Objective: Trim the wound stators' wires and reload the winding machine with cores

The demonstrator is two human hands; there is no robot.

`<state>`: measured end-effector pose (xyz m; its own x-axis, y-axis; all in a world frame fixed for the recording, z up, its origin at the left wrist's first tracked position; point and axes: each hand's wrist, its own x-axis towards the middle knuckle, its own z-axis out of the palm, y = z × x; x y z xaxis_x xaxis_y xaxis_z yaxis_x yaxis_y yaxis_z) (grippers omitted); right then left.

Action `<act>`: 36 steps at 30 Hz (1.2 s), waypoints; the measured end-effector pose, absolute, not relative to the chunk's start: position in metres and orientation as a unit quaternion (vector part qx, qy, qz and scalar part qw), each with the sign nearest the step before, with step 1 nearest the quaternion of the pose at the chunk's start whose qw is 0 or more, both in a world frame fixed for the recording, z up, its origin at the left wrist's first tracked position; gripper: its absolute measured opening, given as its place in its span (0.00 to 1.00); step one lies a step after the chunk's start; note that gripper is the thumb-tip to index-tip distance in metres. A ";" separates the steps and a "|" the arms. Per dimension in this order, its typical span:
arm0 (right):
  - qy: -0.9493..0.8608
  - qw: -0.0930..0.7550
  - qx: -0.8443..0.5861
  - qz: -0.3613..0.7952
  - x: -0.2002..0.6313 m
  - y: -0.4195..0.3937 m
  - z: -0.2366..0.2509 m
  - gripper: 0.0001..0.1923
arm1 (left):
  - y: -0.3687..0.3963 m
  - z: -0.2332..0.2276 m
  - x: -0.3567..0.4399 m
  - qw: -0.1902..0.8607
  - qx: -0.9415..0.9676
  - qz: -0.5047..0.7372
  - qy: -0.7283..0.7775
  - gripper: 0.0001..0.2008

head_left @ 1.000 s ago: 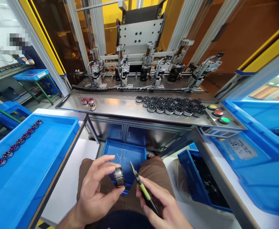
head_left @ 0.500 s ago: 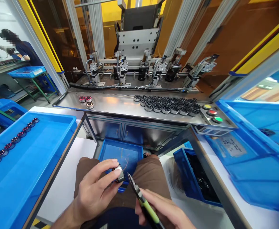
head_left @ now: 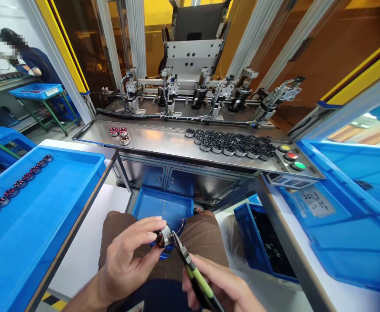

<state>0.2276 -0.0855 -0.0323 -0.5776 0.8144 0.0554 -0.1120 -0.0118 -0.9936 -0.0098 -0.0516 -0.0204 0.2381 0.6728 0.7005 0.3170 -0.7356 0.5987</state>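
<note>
Your left hand [head_left: 128,255], low in the frame just left of centre, pinches a small wound stator [head_left: 164,237] between thumb and fingertips [head_left: 151,236], its metal rim turned toward the right. Thin copper wire leads [head_left: 181,223] curl up from it toward the centre of the frame. Your right hand [head_left: 224,288], at the bottom edge right of centre, has its fingers wrapped around the green-and-black handles of a pair of cutters [head_left: 190,268]; the dark tip points up and left and sits right at the stator's edge, by the wire. Whether the blades are closed on the wire is too small to tell.

Both hands hang over your lap, above a small blue tray [head_left: 151,203] that lies beyond your knees, in the lower centre of the frame. To the lower right a blue bin [head_left: 246,234] holds dark parts.

On the left a large blue tray [head_left: 47,208] carries a row of wound stators [head_left: 17,185] along its far left edge. Across the middle of the frame runs a steel shelf [head_left: 164,145]; three wound stators [head_left: 120,134] sit at its left, a cluster of bare black cores [head_left: 232,145] at centre right, and yellow, red and green buttons [head_left: 292,157] at its right end. Behind it stands the winding machine [head_left: 193,86]. A big blue tray [head_left: 355,195] fills the right side. In the upper left corner another person [head_left: 30,60] works at a bench.
</note>
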 end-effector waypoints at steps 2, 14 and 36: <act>-0.606 0.349 -0.299 0.649 0.228 -0.086 -0.035 0.28 | -0.053 -0.022 -0.011 0.181 0.766 0.525 0.323 0.34; -0.592 0.379 -0.293 0.649 0.223 -0.086 -0.036 0.28 | -0.056 -0.024 -0.013 0.201 0.757 0.523 0.335 0.34; -0.620 0.380 -0.346 0.593 0.219 -0.077 -0.053 0.30 | -0.056 -0.035 -0.017 0.185 0.746 0.514 0.382 0.32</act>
